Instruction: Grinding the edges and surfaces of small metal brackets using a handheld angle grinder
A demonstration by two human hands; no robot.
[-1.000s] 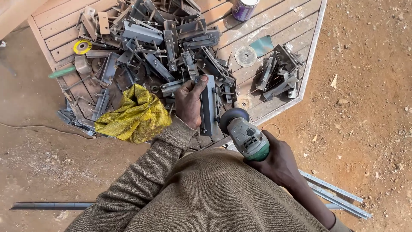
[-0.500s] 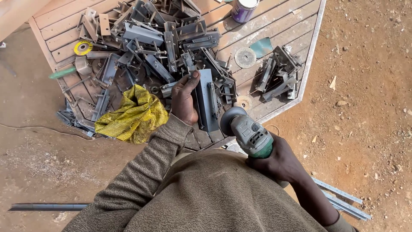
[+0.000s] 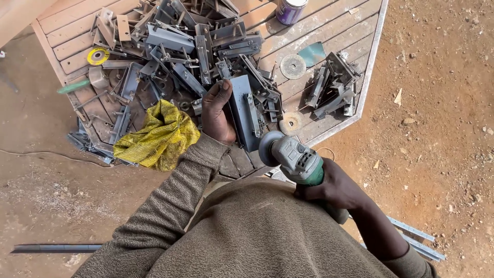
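My left hand (image 3: pixel 216 110) grips a flat grey steel bracket (image 3: pixel 244 114) and holds it lengthwise on a wooden table top (image 3: pixel 329 31). My right hand (image 3: pixel 332 189) holds a green and grey angle grinder (image 3: pixel 296 159), whose disc sits right at the bracket's near end. Whether the disc touches the steel I cannot tell. Both arms wear a brown knitted sleeve.
A big heap of grey steel brackets (image 3: pixel 175 46) covers the table, with a smaller pile (image 3: pixel 334 87) at right. A yellow sack (image 3: pixel 157 135), loose grinding discs (image 3: pixel 293 66), a yellow disc (image 3: pixel 97 55) and a purple can (image 3: pixel 290 10) lie there. Steel bars (image 3: pixel 417 239) rest on the dirt.
My left hand has slid the bracket a little up and away from the heap's edge. The grinder has come in closer to the bracket's near end.
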